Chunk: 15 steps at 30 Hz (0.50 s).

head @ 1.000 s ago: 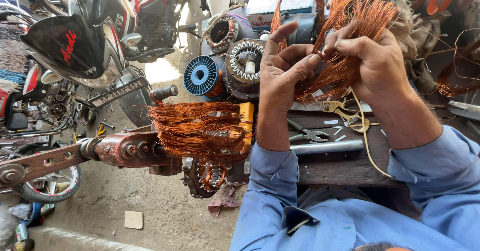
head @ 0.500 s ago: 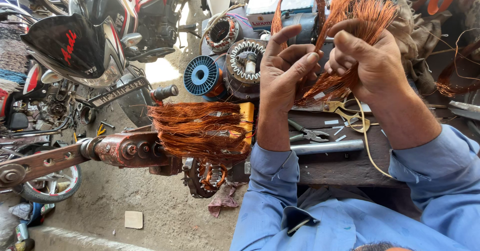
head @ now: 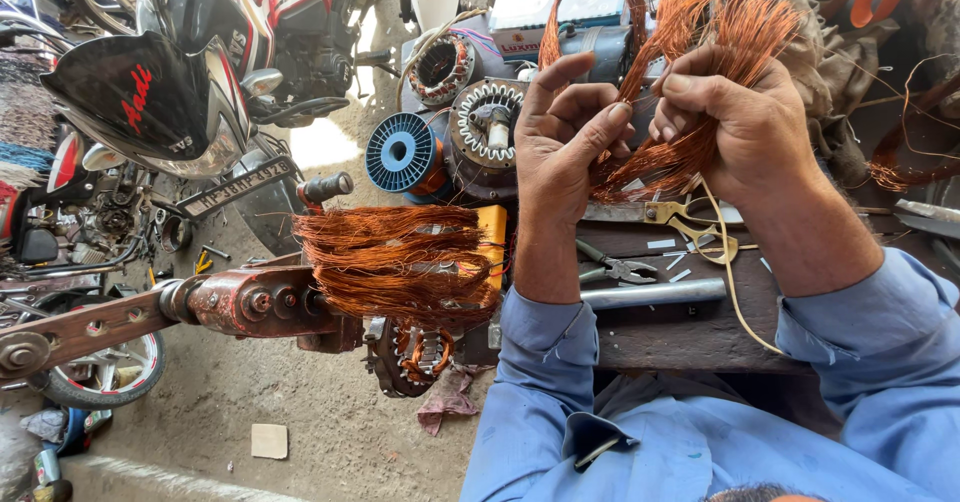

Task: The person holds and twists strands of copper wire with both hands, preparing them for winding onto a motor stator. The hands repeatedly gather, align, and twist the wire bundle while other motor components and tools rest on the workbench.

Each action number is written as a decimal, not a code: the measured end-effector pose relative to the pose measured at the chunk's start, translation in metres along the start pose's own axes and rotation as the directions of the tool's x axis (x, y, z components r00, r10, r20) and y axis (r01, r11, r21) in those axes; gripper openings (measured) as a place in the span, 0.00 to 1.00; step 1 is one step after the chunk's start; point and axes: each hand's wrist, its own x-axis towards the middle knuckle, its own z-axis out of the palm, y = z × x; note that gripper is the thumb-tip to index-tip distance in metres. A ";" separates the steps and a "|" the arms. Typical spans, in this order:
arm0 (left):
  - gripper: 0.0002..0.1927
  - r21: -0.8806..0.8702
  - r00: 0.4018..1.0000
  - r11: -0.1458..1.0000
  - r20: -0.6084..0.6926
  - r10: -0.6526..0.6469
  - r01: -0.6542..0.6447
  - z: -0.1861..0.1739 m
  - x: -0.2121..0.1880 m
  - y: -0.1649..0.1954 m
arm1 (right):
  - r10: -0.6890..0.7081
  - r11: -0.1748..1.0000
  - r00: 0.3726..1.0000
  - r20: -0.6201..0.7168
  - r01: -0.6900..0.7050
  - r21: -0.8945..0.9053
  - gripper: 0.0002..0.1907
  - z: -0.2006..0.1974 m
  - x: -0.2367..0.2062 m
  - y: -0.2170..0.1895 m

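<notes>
**Sorting a copper wire bundle by hand over the workbench**

While both hands are up above the surface, the job looks to be at the untangling stage. The right hand (head: 745,122) is closed in a fist round the copper wire bundle (head: 700,62), loose ends fanning out above it. The left hand (head: 565,137) has its grip half open, fingertips (head: 618,114) pinching a few strands just beside the fist. I'd guess the next move needs a gentle pull along the strands, since thin wire like this kinks easily.

Right below the bundle is a dark wooden surface (head: 690,332) with pliers (head: 612,265), yellow-handled scissors (head: 700,232) and a metal bar (head: 655,292). Left of the bundle sit a stator (head: 485,132) and a blue spool (head: 400,152). Further left, another copper coil (head: 400,262) hangs on a rusty winding arm (head: 150,312). Past that, a motorcycle (head: 200,82) is parked on the dirt floor (head: 300,412). Looks like an open-air repair shop.
</notes>
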 end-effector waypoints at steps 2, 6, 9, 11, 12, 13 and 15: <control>0.31 -0.023 1.000 1.000 -0.009 0.009 -0.009 -0.001 0.001 0.000 | 0.006 0.999 1.000 -0.005 -0.006 -0.037 0.02 0.001 0.000 -0.001; 0.33 -0.033 0.999 0.998 -0.006 0.044 -0.045 -0.001 0.002 0.000 | 0.007 0.994 1.000 0.013 -0.006 -0.106 0.02 0.003 -0.001 -0.002; 0.33 -0.011 0.998 0.998 0.000 0.059 -0.059 0.000 0.002 -0.001 | 0.045 0.989 0.999 0.023 -0.042 -0.145 0.05 0.005 -0.002 -0.005; 0.34 -0.022 0.998 0.998 -0.003 0.061 -0.061 -0.001 0.002 -0.001 | 0.046 0.991 0.998 0.052 -0.040 -0.127 0.05 0.006 -0.002 -0.005; 0.34 -0.027 0.998 0.998 -0.003 0.062 -0.062 -0.001 0.003 -0.001 | 0.046 0.992 0.997 0.066 -0.038 -0.117 0.05 0.007 -0.002 -0.006; 0.34 -0.021 0.998 0.998 -0.003 0.058 -0.058 0.000 0.002 -0.001 | 0.045 0.991 0.997 0.058 -0.037 -0.127 0.06 0.007 -0.003 -0.007; 0.34 -0.011 0.999 0.999 -0.001 0.050 -0.050 0.000 0.002 -0.001 | 0.043 0.989 0.998 0.041 -0.036 -0.146 0.08 0.008 -0.003 -0.006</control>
